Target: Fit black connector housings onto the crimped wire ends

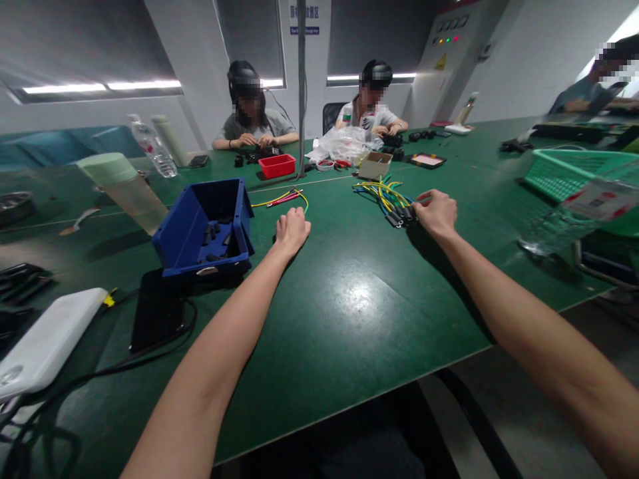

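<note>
Wires (284,197), a few loose yellow and red ones, lie on the green table (359,299) just beyond the left hand (292,229), whose grip is curled into a loose fist, holding nothing visible. Left of it sits a blue bin (202,229) with small black parts. The right hand (436,213) rests against a wire bundle (387,199); whether its grip pinches anything, I cannot tell.

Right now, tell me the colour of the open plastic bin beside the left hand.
Blue, clearest in the head view.
</note>
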A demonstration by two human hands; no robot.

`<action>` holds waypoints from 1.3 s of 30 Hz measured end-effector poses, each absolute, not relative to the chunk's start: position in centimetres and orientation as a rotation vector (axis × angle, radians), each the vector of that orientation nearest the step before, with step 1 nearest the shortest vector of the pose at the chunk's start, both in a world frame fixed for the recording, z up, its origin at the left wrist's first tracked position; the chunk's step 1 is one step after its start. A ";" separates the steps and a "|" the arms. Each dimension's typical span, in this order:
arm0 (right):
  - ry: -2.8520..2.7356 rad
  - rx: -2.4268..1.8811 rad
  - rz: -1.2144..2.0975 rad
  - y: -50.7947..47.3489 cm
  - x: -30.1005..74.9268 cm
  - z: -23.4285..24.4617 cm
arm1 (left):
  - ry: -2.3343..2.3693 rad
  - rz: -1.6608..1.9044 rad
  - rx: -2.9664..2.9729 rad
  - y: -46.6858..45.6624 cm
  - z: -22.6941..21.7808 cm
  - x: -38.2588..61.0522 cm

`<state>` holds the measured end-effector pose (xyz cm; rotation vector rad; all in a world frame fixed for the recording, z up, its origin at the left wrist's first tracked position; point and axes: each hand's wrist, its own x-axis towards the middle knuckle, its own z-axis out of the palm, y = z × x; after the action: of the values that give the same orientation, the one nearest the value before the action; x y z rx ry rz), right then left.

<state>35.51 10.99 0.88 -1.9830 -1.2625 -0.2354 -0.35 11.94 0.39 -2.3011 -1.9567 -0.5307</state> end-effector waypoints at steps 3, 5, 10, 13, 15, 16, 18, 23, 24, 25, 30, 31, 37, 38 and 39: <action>-1.245 -1.976 -0.269 10.6 34.8 1.5 | -1.988 -0.523 -2.294 11.9 0.5 -0.3; -1.274 -1.911 -0.283 10.0 33.8 2.1 | -2.007 -0.524 -2.297 11.9 0.6 -0.3; -1.546 -1.618 -0.161 7.8 29.0 3.4 | -1.999 -0.541 -2.338 12.0 0.6 -0.4; -1.748 -1.454 -0.056 6.6 25.9 3.1 | -1.936 -0.538 -2.384 11.9 0.7 -0.3; -1.887 -1.392 0.047 6.0 24.3 2.5 | -1.892 -0.518 -2.406 11.7 0.8 -0.3; -1.956 -1.379 0.097 5.9 23.8 2.1 | -1.875 -0.504 -2.414 11.6 0.9 -0.2; -2.079 -1.387 0.166 5.9 23.0 1.2 | -1.847 -0.487 -2.427 11.5 1.0 -0.1; -2.246 -1.491 0.033 6.3 22.1 -0.2 | -1.807 -0.562 -2.453 11.5 1.0 -0.3; -2.270 -1.495 -0.018 6.4 22.0 -0.3 | -1.805 -0.579 -2.462 11.5 1.0 -0.3; -2.290 -1.493 -0.062 6.4 21.9 -0.4 | -1.804 -0.592 -2.469 11.6 0.9 -0.4; -2.329 -1.488 -0.181 6.1 21.0 -0.5 | -1.827 -0.619 -2.465 11.9 0.8 -0.6; -2.328 -1.491 -0.196 6.1 20.7 -0.5 | -1.835 -0.626 -2.459 11.9 0.8 -0.6; -2.355 -1.480 -0.202 7.5 18.2 -0.4 | -1.893 -0.671 -2.409 11.8 0.7 -0.6; -2.353 -1.485 -0.195 7.9 17.6 -0.3 | -1.899 -0.682 -2.399 11.8 0.7 -0.6; -2.353 -1.496 -0.186 8.5 16.9 -0.2 | -1.902 -0.693 -2.389 11.8 0.7 -0.7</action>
<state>16.95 8.45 -0.22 -1.4959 -2.3527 -0.1861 -0.67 11.81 0.65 -2.3886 -1.9024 -0.6935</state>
